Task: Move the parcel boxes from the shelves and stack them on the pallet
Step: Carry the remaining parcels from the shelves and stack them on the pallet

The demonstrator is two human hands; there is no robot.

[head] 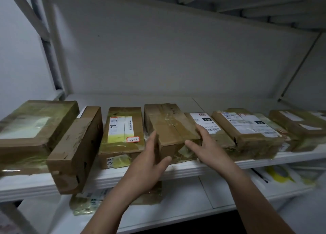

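Left grip (151, 156) and right grip (206, 145) each clasp 1 front corner of the taped parcel box (169, 126), mid-row on the shelf (194, 169). We judge: draw it straight back, level, clear of the white-labelled box (207, 123) beside it.

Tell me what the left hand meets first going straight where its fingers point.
Probably the parcel with the red-edged sticker: the left hand, gripping the middle box, points into their narrow gap.

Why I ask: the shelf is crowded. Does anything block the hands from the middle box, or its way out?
Nothing visible. The left hand and right hand grip the taped box; neighbouring parcels only flank it.
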